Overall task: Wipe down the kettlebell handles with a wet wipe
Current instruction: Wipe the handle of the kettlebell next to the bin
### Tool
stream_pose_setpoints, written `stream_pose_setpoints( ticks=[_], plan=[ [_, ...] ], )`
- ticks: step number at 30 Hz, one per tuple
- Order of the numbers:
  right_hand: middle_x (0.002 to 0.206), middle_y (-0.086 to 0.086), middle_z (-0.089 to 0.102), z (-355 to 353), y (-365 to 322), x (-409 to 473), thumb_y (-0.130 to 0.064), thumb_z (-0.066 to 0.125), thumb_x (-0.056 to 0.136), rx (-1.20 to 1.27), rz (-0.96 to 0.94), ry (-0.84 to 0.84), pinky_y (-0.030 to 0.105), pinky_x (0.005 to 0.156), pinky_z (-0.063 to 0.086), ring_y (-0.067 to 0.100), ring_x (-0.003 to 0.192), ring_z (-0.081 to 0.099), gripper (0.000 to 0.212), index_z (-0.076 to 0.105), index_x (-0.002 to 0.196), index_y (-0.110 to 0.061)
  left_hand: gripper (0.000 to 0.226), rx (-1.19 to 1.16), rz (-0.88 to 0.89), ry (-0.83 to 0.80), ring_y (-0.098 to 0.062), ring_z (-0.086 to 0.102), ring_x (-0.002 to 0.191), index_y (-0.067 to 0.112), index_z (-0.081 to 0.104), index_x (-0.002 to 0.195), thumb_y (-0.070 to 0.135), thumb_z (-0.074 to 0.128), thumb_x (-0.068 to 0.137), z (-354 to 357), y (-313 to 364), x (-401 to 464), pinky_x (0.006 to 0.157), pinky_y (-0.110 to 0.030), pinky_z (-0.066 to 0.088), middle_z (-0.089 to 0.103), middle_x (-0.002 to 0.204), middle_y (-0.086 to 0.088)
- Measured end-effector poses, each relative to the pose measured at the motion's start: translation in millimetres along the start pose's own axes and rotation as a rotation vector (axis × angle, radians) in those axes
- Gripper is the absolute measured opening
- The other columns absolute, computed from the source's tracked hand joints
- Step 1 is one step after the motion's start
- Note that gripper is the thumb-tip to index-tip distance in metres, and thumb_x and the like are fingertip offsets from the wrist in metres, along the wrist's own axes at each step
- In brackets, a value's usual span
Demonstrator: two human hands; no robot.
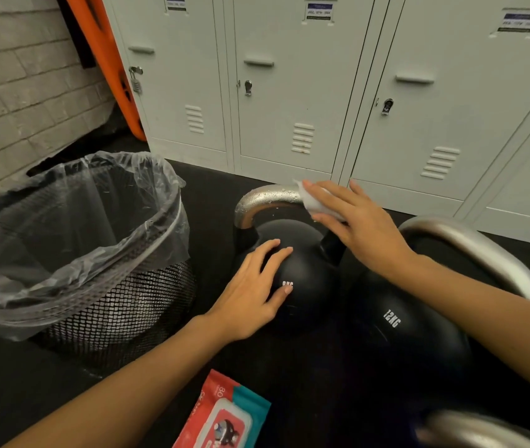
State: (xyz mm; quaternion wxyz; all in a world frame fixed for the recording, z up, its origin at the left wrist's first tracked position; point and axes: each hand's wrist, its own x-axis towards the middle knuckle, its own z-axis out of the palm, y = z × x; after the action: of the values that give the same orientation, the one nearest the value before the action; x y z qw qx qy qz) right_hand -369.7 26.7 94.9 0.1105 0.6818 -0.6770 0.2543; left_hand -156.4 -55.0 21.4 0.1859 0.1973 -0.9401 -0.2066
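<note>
On the black floor [218, 195] stand two round black kettlebells. The nearer right one [409, 321] reads "12KG" in white; the smaller kettlebell [308, 276] carries white lettering half covered by the left hand [254, 292], which rests flat on its smooth dome, grip released, fingers straight. The small one's handle [265, 198] is a curved bar of brushed silver metal, beaded with water drops. The right hand [354, 221] presses a folded white wet wipe [318, 203] onto the handle's right end, grip pinching the wipe between fingers and thumb. A red and teal wipes pack [221, 415] lies at the bottom edge, marked "80" (other print unreadable). Left of the kettlebells sits a black wire-mesh bin [121, 305] lined with crinkled clear plastic. Behind stand pale grey metal lockers [289, 92] with blue-headed labels too small to read
</note>
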Motion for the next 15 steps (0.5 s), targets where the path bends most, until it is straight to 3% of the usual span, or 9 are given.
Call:
stream_pose_setpoints(
  ticks=[2,4,6,9,12,15],
  plan=[
    [0.136,-0.006,0.055,-3.0,3.6,-8.4,-0.037,0.053,0.098,0.151,0.086,0.011,0.041,0.117,0.028,0.018,0.124,0.052,0.056,0.037,0.151,-0.028,0.063,0.03,-0.012,-0.023,-0.014,0.017,0.143,0.024,0.024,0.151,0.04,0.051,0.097,-4.2,2.5,1.9,0.117,-0.029,0.02,0.016,0.156,0.004],
    [0.121,-0.006,0.06,-4.4,6.6,-15.5,-0.043,0.055,0.095,0.271,0.228,-0.004,0.035,0.105,0.04,0.016,0.113,0.055,0.058,0.038,0.149,-0.032,0.062,0.051,-0.027,-0.045,-0.016,0.016,0.143,0.022,0.026,0.15,0.038,0.053,0.097,-7.6,5.5,3.8,0.118,-0.03,0.02,0.018,0.156,0.001],
    [0.115,-0.002,0.063,-6.9,9.8,-19.3,-0.047,0.052,0.096,0.313,0.31,-0.048,0.025,0.092,0.041,0.016,0.107,0.059,0.058,0.037,0.15,-0.034,0.062,0.088,-0.04,-0.068,-0.019,0.016,0.144,0.02,0.026,0.151,0.037,0.052,0.097,-8.2,10.4,5.9,0.118,-0.031,0.017,0.018,0.157,-0.001],
    [0.106,0.003,0.064,-11.8,4.6,-12.6,-0.049,0.037,0.1,0.235,0.293,-0.111,0.028,0.083,0.038,0.023,0.102,0.06,0.055,0.038,0.15,-0.025,0.062,0.136,-0.075,-0.101,-0.021,0.013,0.145,0.019,0.024,0.152,0.036,0.051,0.098,-9.9,14.8,8.4,0.118,-0.03,0.014,0.016,0.158,-0.003],
    [0.124,0.011,0.063,-13.8,-4.1,5.0,-0.044,0.029,0.105,0.126,0.23,-0.116,0.036,0.089,0.04,0.03,0.113,0.057,0.049,0.043,0.145,-0.02,0.064,0.201,-0.088,-0.16,-0.022,0.011,0.146,0.018,0.02,0.153,0.04,0.047,0.099,-12.9,15.3,12.1,0.119,-0.032,0.013,0.014,0.159,-0.004],
    [0.116,0.009,0.063,-11.5,-13.9,22.8,-0.042,0.024,0.106,0.021,0.097,-0.14,0.035,0.082,0.041,0.028,0.102,0.058,0.047,0.043,0.143,-0.022,0.065,0.267,-0.093,-0.22,-0.021,0.008,0.146,0.017,0.016,0.153,0.043,0.043,0.1,-15.8,16.6,14.8,0.119,-0.032,0.012,0.011,0.159,-0.005]
  ],
)
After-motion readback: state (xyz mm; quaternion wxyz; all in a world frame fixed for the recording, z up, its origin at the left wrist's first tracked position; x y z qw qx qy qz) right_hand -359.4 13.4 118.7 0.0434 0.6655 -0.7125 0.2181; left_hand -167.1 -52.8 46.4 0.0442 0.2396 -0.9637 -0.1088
